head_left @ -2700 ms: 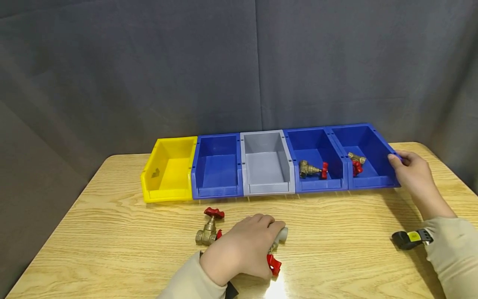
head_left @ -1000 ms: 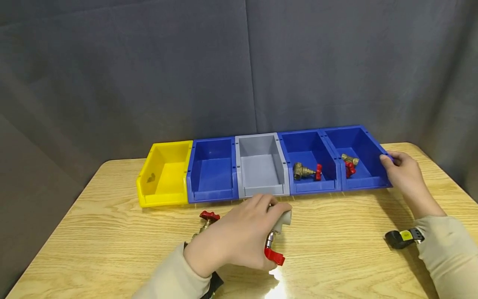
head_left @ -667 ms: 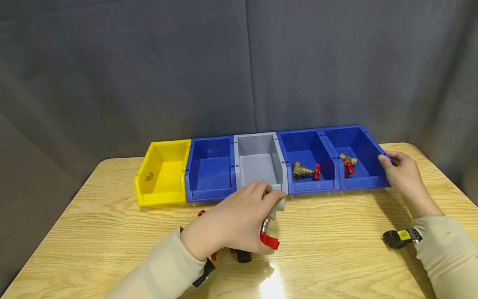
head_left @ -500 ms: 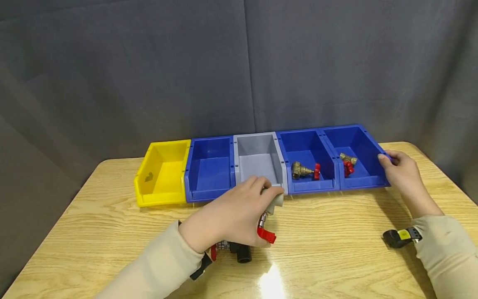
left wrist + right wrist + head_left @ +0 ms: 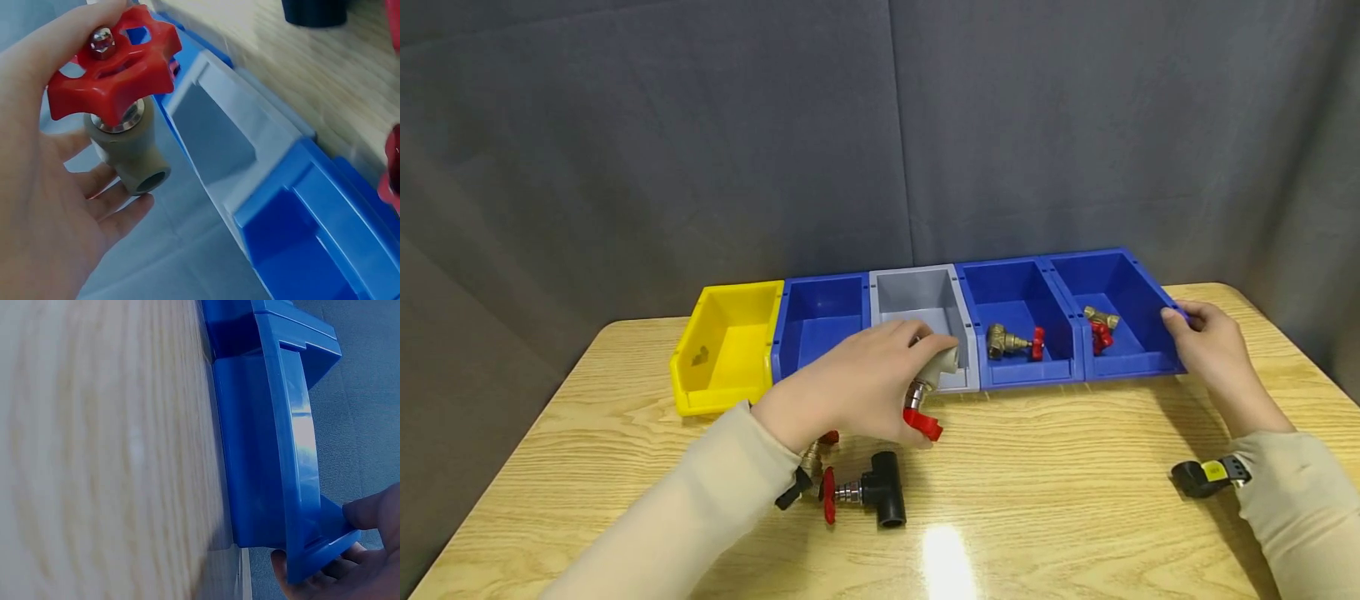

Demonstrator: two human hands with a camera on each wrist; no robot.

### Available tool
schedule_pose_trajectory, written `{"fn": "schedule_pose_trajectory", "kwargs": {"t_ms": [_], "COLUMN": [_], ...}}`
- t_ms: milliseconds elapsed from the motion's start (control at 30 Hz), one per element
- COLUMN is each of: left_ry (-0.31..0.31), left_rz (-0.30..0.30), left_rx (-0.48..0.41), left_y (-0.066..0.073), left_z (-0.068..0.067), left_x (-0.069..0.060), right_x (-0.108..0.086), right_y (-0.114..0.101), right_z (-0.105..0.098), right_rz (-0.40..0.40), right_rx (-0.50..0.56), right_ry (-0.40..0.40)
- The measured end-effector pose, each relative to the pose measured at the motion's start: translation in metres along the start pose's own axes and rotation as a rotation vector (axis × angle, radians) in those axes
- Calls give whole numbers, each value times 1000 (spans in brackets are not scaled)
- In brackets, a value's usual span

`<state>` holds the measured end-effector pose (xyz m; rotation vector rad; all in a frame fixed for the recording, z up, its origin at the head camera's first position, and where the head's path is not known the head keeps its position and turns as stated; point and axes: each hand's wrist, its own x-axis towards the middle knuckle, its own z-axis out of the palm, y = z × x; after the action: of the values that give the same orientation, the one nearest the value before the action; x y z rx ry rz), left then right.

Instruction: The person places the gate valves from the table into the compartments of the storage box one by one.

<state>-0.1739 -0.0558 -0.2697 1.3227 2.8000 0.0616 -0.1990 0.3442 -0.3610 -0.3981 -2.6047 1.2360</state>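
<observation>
The grey plastic valve is now held higher and farther forward than a second ago; in the head view it is seen against the front of the grey bin. It is clamped in the left hand, with the red handwheel tilted downward. Whether the bin's lip has been crossed cannot be told. By this shift, the black tee-shaped valve is fully uncovered on the desk, while a brass valve beside it is left partly hidden by the left sleeve.

No change is seen at the right hand, by which the corner of the rightmost blue bin is pinched; the hands are kept well apart. For the work, the lift is judged done and the carry under way, the valve being not yet released.
</observation>
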Motion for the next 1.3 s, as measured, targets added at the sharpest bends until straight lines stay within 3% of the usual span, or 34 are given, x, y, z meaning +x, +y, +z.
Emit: {"fn": "schedule_pose_trajectory", "kwargs": {"t_ms": [167,433,667,867,1067,1300], "left_ry": [2,51,34,13,35,29], "left_rz": [-55,-67,-94,-114,-134,-202], "left_rx": [-26,-48,-13,-5,-29,-59], "left_y": [-13,-23,-29,-34,-38,-45], "left_z": [-1,-7,-11,-8,-4,-3], "left_x": [2,13,22,27,35,50], "right_x": [0,2,3,3,3,6], "right_y": [-3,-3,-2,0,-1,2], "right_z": [2,-4,-2,1,0,-5], "right_rz": [6,-2,5,19,3,-22], "right_rx": [-15,-26,-20,-19,-20,-54], "right_ry": [0,-4,-10,-4,-31,-25]}}
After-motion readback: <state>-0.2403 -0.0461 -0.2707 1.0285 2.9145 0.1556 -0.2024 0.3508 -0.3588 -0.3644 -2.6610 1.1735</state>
